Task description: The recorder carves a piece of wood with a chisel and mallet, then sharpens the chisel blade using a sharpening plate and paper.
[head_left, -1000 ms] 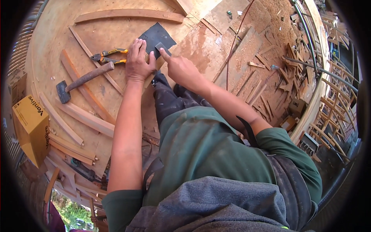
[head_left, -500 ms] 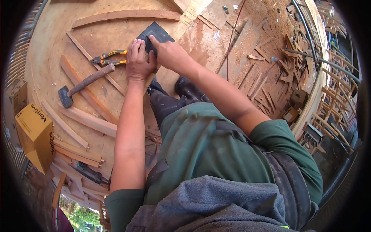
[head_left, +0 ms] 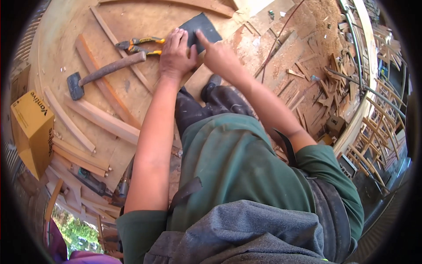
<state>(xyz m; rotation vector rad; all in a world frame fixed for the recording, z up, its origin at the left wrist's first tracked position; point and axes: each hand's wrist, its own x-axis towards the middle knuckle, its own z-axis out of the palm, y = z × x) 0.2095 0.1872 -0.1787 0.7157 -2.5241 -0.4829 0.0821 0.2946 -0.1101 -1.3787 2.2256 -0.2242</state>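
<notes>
A dark, flat, square-cornered sheet point(head_left: 203, 27) lies on the plywood surface point(head_left: 145, 26) beyond my feet. My left hand point(head_left: 176, 55) rests flat along the sheet's left edge, fingers together and thumb held apart. From the right comes my right hand point(head_left: 222, 57), its index finger stretched onto the sheet's top face. Its other fingers are curled, and their tips are hidden. Just left of my left hand are pliers point(head_left: 140, 45) with yellow and black handles, jaws pointing left. Nearer and further left, a hammer point(head_left: 105, 72) with a wooden handle lies across wooden strips.
Long wooden strips point(head_left: 103, 79) spread over the left side. A cardboard box point(head_left: 33, 132) stands at the far left, with a power tool point(head_left: 90, 181) near it. Offcuts point(head_left: 336, 79) and sawdust cover the ground on the right. Curved wooden frames point(head_left: 380, 127) stack beyond.
The view has shifted, so hands, sheet, pliers and hammer appear higher, with the hands and sheet farther right. Both hands keep their places at the sheet, the right index finger still touching it.
</notes>
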